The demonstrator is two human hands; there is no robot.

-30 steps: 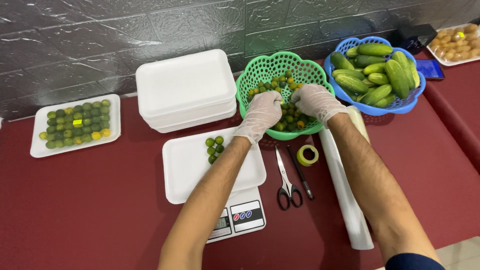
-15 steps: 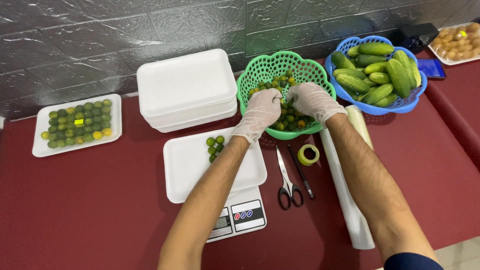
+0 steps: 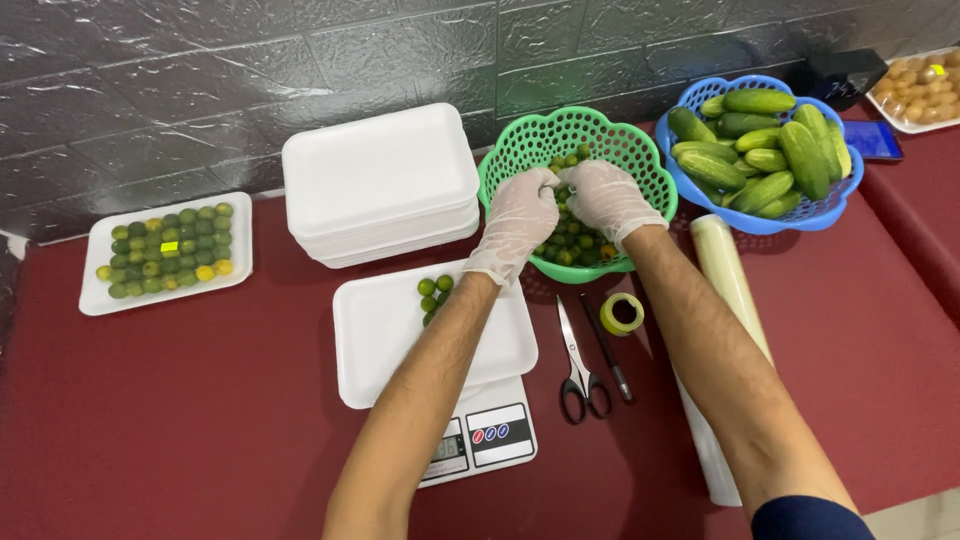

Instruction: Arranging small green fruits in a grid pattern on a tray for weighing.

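Note:
Both my gloved hands are inside a green perforated basket (image 3: 592, 131) of small green limes (image 3: 574, 243). My left hand (image 3: 520, 215) and my right hand (image 3: 604, 198) are cupped close together over the fruit, fingers curled among the limes; whether either grips any is hidden. In front of the basket a white foam tray (image 3: 400, 340) rests on a small kitchen scale (image 3: 480, 440), with several limes (image 3: 433, 294) at its far edge.
A stack of white foam trays (image 3: 380, 180) stands at the back. A filled tray of limes (image 3: 166, 252) lies far left. A blue basket of cucumbers (image 3: 762, 150) is right. Scissors (image 3: 580, 370), a pen, a tape roll (image 3: 622, 314) and a cling-film roll (image 3: 728, 290) lie on the red table.
My two hands have drawn closer together in the middle of the green basket. Everything else is unchanged.

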